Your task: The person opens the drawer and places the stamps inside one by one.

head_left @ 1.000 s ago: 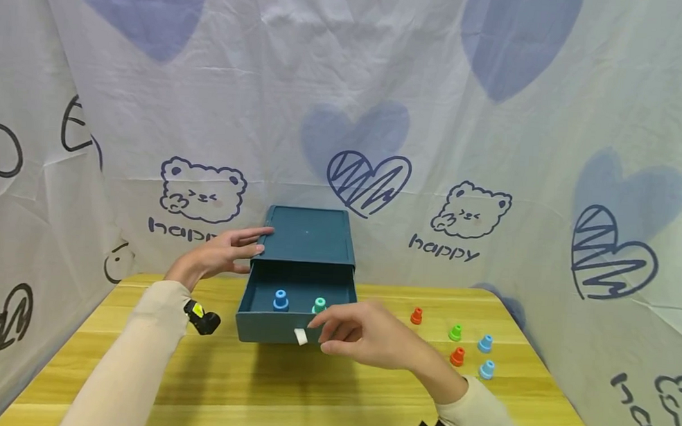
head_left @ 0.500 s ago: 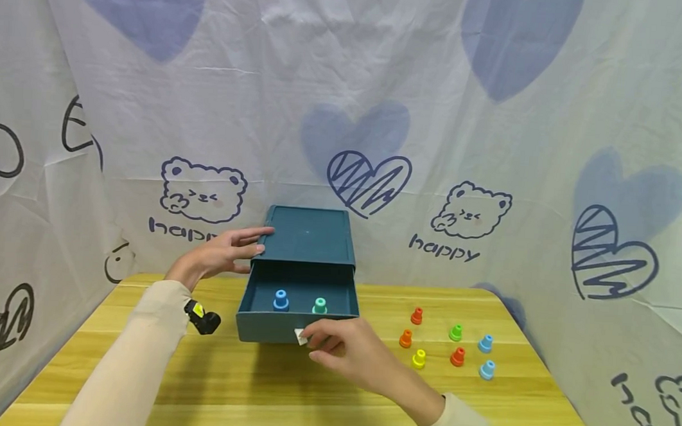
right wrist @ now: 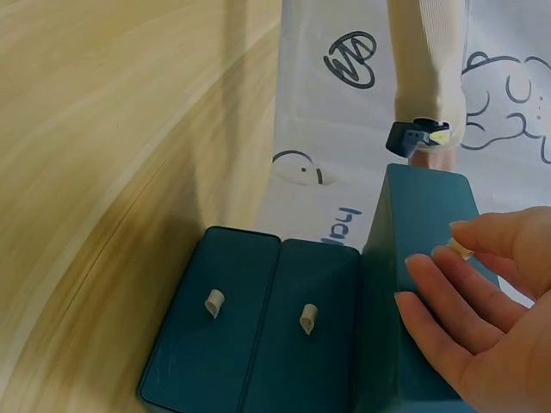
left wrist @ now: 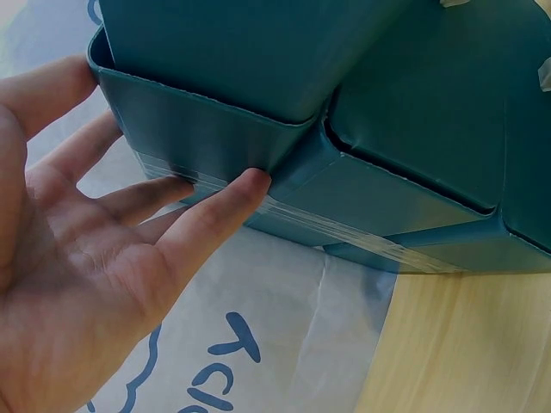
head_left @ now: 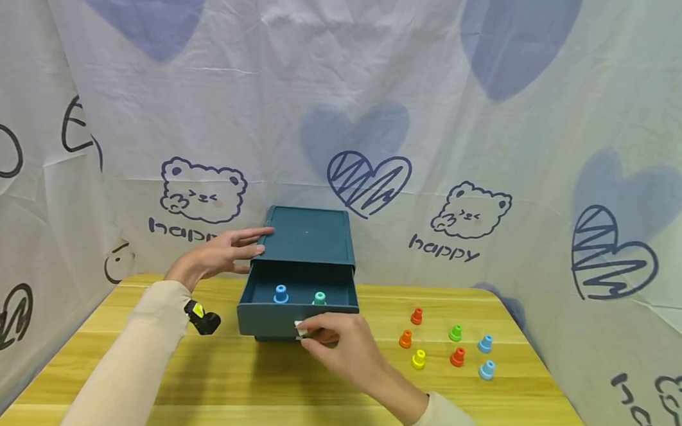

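Note:
A dark teal drawer cabinet (head_left: 308, 234) stands at the back of the table, its top drawer (head_left: 260, 321) pulled out. Inside that drawer stand a blue peg (head_left: 281, 294) and a mint-green peg (head_left: 320, 299), their bases partly behind the front panel. My right hand (head_left: 342, 348) pinches the small white pull tab (right wrist: 461, 249) on the drawer front between thumb and fingers. Against the cabinet's left side rests my left hand (head_left: 217, 255), fingers fairly straight and spread. The left wrist view shows its fingertips on the side wall (left wrist: 207, 120).
Right of the cabinet, several pegs stand on the wooden table (head_left: 210, 386), among them a yellow peg (head_left: 418, 359), an orange peg (head_left: 406, 338) and a green peg (head_left: 455, 333). Two lower drawers (right wrist: 297, 370) are closed. A patterned white cloth (head_left: 437, 147) hangs behind.
My right hand has moved left and taken the pull tab in a pinch. The drawer front has risen and gone slightly inward. Orange and yellow pegs came into sight. The left hand stayed put.

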A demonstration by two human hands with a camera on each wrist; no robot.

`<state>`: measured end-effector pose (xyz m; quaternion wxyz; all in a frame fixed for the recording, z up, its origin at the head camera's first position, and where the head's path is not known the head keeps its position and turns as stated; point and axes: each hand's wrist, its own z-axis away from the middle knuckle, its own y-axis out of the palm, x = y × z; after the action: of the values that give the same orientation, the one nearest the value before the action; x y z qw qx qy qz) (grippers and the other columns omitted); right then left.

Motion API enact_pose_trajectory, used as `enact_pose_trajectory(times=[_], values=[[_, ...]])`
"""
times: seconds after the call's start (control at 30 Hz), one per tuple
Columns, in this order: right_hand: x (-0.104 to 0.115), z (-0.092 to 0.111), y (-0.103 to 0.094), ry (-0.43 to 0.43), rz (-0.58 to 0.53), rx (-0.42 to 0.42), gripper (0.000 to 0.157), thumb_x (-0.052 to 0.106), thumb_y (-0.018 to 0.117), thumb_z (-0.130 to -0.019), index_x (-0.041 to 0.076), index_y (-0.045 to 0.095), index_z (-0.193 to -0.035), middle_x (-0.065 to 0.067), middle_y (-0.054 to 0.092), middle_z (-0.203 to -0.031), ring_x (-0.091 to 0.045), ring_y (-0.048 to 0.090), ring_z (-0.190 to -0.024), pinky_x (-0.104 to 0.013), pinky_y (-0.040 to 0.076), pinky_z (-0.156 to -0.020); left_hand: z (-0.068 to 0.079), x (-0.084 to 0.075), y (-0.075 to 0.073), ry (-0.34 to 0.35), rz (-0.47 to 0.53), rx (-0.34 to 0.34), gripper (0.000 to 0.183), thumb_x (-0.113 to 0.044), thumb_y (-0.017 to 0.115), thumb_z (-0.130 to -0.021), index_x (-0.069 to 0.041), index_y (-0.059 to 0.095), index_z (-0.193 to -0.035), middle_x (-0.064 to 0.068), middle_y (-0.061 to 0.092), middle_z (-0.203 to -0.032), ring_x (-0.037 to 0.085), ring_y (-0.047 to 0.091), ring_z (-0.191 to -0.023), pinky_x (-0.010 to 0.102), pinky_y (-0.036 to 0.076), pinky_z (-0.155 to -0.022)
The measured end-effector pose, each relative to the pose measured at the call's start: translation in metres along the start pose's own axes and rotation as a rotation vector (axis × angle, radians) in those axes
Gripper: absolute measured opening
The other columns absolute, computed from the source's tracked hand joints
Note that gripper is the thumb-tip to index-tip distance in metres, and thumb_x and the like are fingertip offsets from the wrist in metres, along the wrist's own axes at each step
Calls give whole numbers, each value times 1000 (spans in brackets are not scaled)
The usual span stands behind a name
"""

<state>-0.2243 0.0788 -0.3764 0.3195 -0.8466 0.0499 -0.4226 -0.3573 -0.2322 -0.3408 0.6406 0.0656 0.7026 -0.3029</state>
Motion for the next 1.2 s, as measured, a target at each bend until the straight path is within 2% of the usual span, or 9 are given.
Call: enact_pose_trajectory(times=[0.3, 0.73, 0.9, 1.2], values=[[-6, -7, 3, -25, 6, -75, 16, 1, 79, -88, 6, 81, -103, -8, 81, -101, -13, 76, -80, -16, 61, -73, 0, -1, 0, -4, -12, -9, 68, -32, 55, -108, -16, 24, -166, 19, 5, -174, 50, 15, -158, 69, 33, -119], [-8, -11, 3, -19, 13, -78, 14, 2, 79, -89, 6, 81, -103, -8, 81, -101, -16, 77, -81, -17, 62, -73, -1, -3, 5, 12, -92, -64, 62, -31, 56, -107, -14, 32, -162, 20, 16, -173, 50, 25, -155, 68, 41, -114], [-7, -13, 3, -7, 29, -83, 14, 3, 78, -89, 7, 81, -102, -7, 81, -102, -16, 76, -81, -16, 61, -74, -3, -2, 5, 6, -94, -78, 62, -32, 57, -106, -15, 35, -161, 19, 18, -172, 50, 26, -155, 67, 43, -114], [-11, -18, 5, 7, 57, -89, 14, 4, 78, -90, 8, 81, -103, -4, 81, -102, -14, 76, -82, -15, 60, -75, -3, -2, 3, -3, -80, -77, 61, -30, 61, -105, -12, 37, -159, 21, 12, -173, 51, 25, -154, 67, 43, -114]])
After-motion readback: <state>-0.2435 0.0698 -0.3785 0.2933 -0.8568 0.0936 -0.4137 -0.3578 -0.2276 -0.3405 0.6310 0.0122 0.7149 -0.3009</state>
